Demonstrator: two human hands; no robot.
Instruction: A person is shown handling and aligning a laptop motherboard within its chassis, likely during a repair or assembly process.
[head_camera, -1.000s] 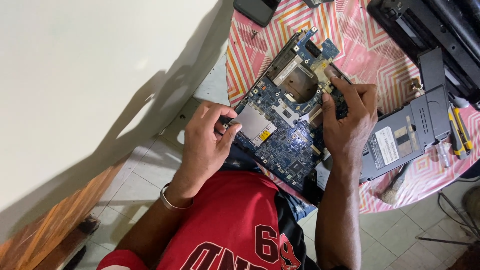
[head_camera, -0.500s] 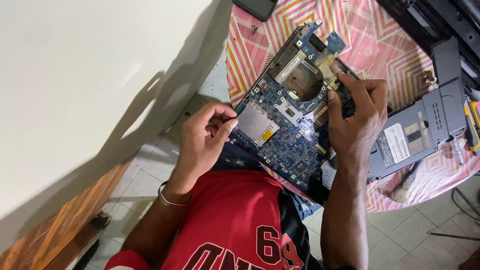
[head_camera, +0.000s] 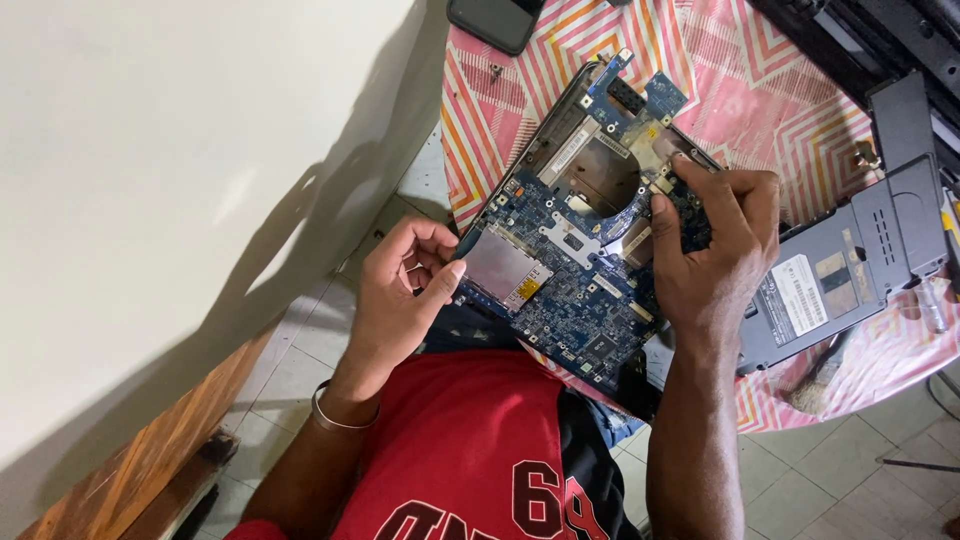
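Grip of left hand (head_camera: 400, 290) pinches near edge of blue circuit board (head_camera: 580, 270); right hand (head_camera: 715, 250) clamps far edge. Board half on striped bench cloth (head_camera: 760, 90), beside grey laptop base (head_camera: 850, 260). Inspection step, likely; next move needs steady two-handed lift.

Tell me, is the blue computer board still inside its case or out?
Out. The bare blue board sits exposed between the left hand and right hand; the dark case part lies beside it.

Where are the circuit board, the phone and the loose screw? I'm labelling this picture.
circuit board (head_camera: 585, 300), head view, middle of the blue board.
phone (head_camera: 495, 20), head view, dark back.
loose screw (head_camera: 494, 70), head view, its head.
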